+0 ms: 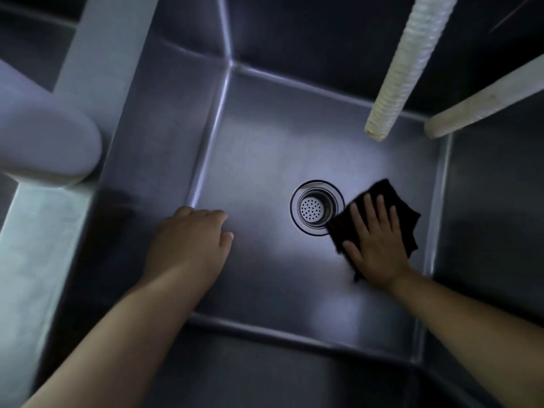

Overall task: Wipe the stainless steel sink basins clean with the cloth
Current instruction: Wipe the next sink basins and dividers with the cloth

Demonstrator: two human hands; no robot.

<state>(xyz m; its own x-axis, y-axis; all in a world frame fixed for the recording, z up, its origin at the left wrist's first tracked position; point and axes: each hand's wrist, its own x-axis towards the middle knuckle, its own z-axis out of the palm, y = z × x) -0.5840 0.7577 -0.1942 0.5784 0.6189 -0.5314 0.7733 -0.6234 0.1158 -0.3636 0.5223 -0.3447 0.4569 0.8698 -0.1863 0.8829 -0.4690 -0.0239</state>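
Observation:
I look straight down into a deep stainless steel sink basin (265, 136). A round strainer drain (316, 208) sits in its floor, right of centre. A dark cloth (391, 198) lies flat on the floor just right of the drain. My right hand (375, 240) presses on the cloth with fingers spread, pointing away from me. My left hand (191, 240) hangs inside the basin near the left wall, fingers loosely curled, holding nothing.
A ribbed white hose (403, 66) hangs down over the basin's back right. A pale pipe (482, 101) crosses the right corner. A steel divider wall (44, 245) stands on the left, with a rounded white object (44, 134) above it.

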